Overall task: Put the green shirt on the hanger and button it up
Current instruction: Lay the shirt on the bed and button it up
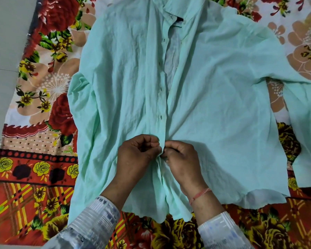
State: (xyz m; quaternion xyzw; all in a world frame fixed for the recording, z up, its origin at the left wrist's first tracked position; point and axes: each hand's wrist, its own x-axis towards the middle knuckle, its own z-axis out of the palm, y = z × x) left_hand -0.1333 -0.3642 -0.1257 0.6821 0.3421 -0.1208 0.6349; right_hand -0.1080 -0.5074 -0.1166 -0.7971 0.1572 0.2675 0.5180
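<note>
The pale green shirt (214, 83) lies spread front-up on a flowered bedsheet, collar at the top, hem toward me. Its front placket runs down the middle with several dark buttons or buttonholes showing; the upper part gapes open, showing a lighter inside. My left hand (138, 157) pinches the left placket edge near the lower part of the shirt. My right hand (181, 159) pinches the opposite edge right beside it, fingertips meeting at a small dark button. A dark bit at the collar may be the hanger; the rest is hidden.
The red, yellow and beige floral bedsheet (36, 159) covers the surface all around the shirt. A pale grey floor (4, 42) shows along the left edge. The shirt's right sleeve (302, 132) hangs down the right side.
</note>
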